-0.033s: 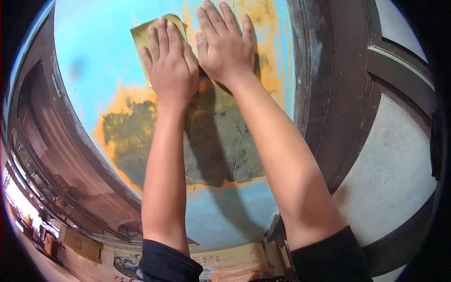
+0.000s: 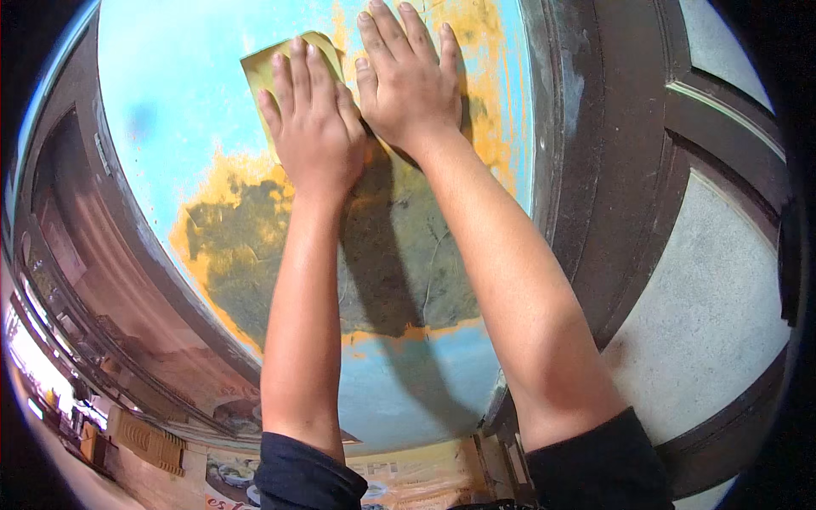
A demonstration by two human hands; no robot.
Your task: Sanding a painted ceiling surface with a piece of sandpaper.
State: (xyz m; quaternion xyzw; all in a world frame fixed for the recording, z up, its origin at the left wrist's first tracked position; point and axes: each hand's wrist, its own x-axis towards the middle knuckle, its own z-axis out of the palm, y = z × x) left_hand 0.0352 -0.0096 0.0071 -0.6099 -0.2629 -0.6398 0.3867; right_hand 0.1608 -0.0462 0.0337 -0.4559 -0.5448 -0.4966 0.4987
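Pressing flat, fingers extended: left hand (image 2: 313, 127) on a yellowish sheet of sandpaper (image 2: 263, 68) held against a light-blue painted panel (image 2: 170, 119), right hand (image 2: 410, 81) just beside it, open-palmed on the panel's worn orange-and-grey patch (image 2: 255, 246), dark wooden frame (image 2: 612, 170) at right.
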